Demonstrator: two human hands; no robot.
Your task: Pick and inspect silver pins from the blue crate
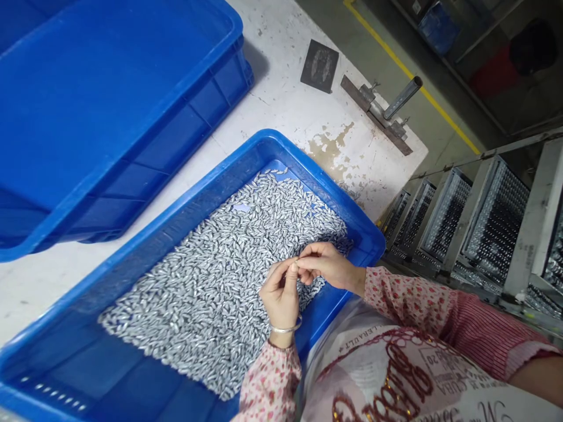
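Note:
My left hand [281, 296], with a silver bangle at the wrist, is closed in a pinch, thumb against fingers. My right hand [328, 266] is pinched too, its fingertips meeting those of the left. Whatever sits between them is too small and covered to make out. Both hands are over a shallow blue tray [145, 246], near its side closest to my body. A layer of small silvery spindle-shaped pieces [211, 281] covers much of the tray floor beneath them.
A deeper blue crate [185, 129] stands beyond the tray on the white worn table [281, 111]. Near the table's far end lie a dark square plate [319, 65] and a metal bar fixture with an upright tube [382, 114]. Racks of metal trays [497, 217] stand at right.

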